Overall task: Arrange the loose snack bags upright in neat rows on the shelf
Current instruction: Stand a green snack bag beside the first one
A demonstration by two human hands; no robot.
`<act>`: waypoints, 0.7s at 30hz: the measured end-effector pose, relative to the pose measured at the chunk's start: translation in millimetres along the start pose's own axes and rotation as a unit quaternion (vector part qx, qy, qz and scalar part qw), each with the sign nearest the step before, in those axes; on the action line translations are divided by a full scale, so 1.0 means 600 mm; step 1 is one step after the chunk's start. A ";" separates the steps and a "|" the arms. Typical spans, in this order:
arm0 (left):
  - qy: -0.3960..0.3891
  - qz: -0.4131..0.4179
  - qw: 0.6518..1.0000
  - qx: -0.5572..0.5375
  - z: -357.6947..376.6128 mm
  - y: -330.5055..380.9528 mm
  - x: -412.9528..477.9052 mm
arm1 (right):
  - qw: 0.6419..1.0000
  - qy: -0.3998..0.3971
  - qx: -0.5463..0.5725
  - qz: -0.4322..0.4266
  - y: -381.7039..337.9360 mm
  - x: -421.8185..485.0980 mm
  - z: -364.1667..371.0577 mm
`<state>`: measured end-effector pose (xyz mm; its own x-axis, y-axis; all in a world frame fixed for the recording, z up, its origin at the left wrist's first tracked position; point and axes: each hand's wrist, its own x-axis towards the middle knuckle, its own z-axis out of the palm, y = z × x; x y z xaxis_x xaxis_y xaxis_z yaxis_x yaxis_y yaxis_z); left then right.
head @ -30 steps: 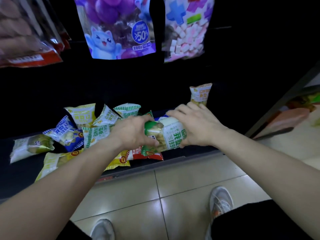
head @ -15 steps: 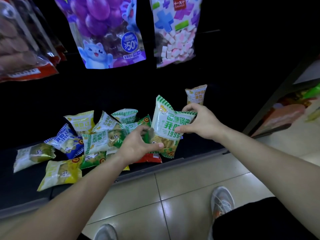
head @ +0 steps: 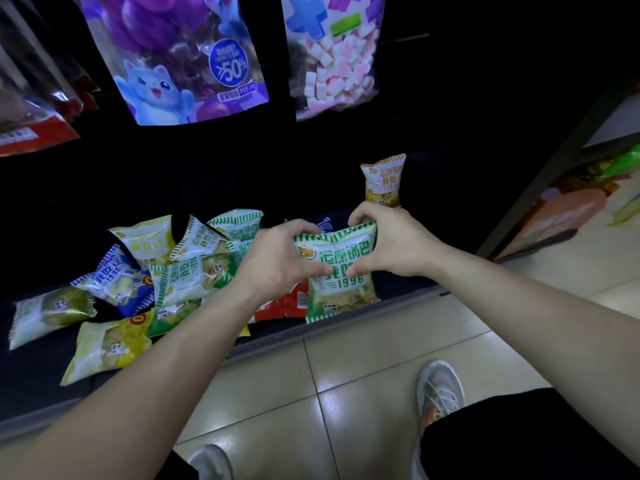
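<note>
On the bottom shelf, the left hand and right hand are gripping a green bag, standing it upright near the front edge; released off-balance, it could topple onto the pile beside it.

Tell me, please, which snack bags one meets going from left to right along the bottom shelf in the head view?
Pale olive bag lying flat → blue-and-white bag → green-and-white bag lying on the pile → red bag → green-striped bag held upright by left hand and right hand → orange bag standing at the back.
</note>
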<state>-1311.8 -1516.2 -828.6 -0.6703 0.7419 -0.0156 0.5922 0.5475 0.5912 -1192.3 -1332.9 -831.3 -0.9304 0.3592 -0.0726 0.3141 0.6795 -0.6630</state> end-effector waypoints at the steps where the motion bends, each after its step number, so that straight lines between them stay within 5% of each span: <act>1: 0.006 -0.005 1.000 -0.014 0.007 0.002 0.008 | 1.000 0.008 0.005 0.000 0.007 -0.001 -0.003; 10: 0.049 -0.024 0.996 -0.065 0.115 0.004 0.142 | 0.985 -0.020 -0.020 0.173 0.159 0.026 -0.067; 21: 0.083 -0.013 0.996 -0.035 0.320 0.001 0.434 | 0.971 -0.075 -0.139 0.178 0.346 0.127 -0.004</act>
<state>-1400.0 -1248.5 -987.1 -0.7538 0.6497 0.0982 0.5441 0.5333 0.6477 -1197.5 -1163.0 -973.0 -0.7638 0.5201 -0.3822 0.6407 0.6828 -0.3512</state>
